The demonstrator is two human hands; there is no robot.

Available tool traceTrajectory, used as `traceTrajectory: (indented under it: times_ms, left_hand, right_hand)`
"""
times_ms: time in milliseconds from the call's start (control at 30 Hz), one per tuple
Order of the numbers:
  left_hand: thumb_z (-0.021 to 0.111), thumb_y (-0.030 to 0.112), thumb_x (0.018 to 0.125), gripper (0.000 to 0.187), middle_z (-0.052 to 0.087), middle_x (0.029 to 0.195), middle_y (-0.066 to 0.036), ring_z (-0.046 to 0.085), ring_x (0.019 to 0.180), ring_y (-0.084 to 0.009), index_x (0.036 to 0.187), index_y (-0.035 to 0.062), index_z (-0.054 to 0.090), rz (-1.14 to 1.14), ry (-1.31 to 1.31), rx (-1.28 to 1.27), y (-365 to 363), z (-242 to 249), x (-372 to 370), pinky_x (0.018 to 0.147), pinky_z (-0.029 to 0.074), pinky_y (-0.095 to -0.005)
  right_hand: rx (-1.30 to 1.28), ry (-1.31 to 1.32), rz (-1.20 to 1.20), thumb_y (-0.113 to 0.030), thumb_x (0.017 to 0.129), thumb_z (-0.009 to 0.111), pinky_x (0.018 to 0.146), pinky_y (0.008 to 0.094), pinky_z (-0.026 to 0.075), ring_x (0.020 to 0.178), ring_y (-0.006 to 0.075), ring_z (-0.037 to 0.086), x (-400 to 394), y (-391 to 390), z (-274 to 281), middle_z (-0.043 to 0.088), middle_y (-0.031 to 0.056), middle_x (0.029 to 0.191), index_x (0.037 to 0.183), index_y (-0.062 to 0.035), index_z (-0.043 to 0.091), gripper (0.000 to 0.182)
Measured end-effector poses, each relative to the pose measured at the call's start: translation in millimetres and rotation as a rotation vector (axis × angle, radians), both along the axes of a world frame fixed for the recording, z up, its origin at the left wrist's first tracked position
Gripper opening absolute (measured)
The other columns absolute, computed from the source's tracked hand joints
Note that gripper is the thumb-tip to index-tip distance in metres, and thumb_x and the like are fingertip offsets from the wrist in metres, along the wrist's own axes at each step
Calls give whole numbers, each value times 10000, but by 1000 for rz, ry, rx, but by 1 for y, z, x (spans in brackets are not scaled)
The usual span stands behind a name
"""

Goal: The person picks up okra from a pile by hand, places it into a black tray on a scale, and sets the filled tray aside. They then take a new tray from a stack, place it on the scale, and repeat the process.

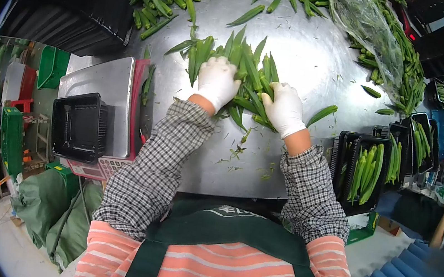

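In the head view, the fanned okra bunch (244, 77) could slip apart, I judge, because the pods lie loose on the smooth metal table (311, 55) and single ones already stray off right. The left hand (217, 82) presses its left edge and the right hand (283, 108) its near-right edge, both gloved; I cannot tell whether either actually clasps pods.
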State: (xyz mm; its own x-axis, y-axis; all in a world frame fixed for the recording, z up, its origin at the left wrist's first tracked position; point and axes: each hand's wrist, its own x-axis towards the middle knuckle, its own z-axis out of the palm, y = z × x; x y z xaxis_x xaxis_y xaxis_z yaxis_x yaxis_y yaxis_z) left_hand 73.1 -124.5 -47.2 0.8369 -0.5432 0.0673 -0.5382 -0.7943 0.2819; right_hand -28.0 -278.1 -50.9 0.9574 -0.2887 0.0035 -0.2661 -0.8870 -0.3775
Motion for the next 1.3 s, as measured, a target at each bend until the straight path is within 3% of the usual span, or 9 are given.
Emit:
traceTrajectory:
  times_ms: [200,400,533,667,767,933,1100,1233,1300]
  left_hand:
    - [635,121,805,194,622,992,-114,594,915,-204,960,5,625,192,46,-657,82,30,-11,834,448,-286]
    - [551,109,884,226,583,845,-71,577,739,-145,1071,-14,525,462,743,-1528,109,53,-14,662,501,-267]
    - [595,75,847,108,543,701,-6,482,525,-60,927,2,594,498,625,-1169,103,40,-23,474,409,-198]
    - [665,122,741,188,615,844,-99,612,734,-247,918,70,634,270,71,-628,94,17,-20,682,488,-341]
    - [671,120,730,178,580,913,-112,577,881,-311,895,62,639,136,-31,-266,77,-3,-19,769,472,-375]
    - [656,103,734,127,586,891,-127,585,847,-309,851,61,631,111,81,-194,97,-12,-33,756,477,-381]
    - [709,101,697,179,603,798,-132,612,763,-293,851,28,654,27,224,-104,145,26,-92,699,496,-350]
    - [719,93,703,162,616,800,-128,621,744,-283,837,25,661,122,14,-332,144,32,-81,676,500,-328]
    - [715,108,711,142,623,815,-124,619,751,-286,809,32,645,105,-30,-363,130,24,-63,675,501,-342]
  right_hand:
    - [221,-75,8,-142,748,650,747,399,471,792,334,589,-12,-5,-8,602,190,854,927,20,608,245]
    - [190,48,-1,-176,760,607,791,397,473,856,349,589,-4,-7,-11,611,189,922,976,1,619,280]
    - [373,232,-77,-190,760,607,725,359,494,745,293,618,5,-14,-5,628,147,833,902,0,606,237]
    - [831,-243,-256,-167,778,616,630,249,471,680,90,554,-16,-20,-3,588,62,743,876,-1,540,207]
    - [792,-253,-226,-158,783,597,665,282,483,706,159,590,-33,-24,14,604,109,778,978,9,547,260]
    - [384,-39,41,-203,765,623,769,369,485,852,321,609,-39,5,14,612,181,949,1050,-3,573,352]
    - [36,72,34,-250,743,656,735,412,495,837,298,612,-20,33,6,586,161,905,919,-56,595,270]
    - [185,-72,-4,-242,740,633,719,422,492,798,343,600,-16,19,-2,601,162,909,923,-67,597,256]
    - [600,-147,-98,-197,756,634,659,338,485,728,226,605,-23,8,17,621,105,812,903,-14,581,240]
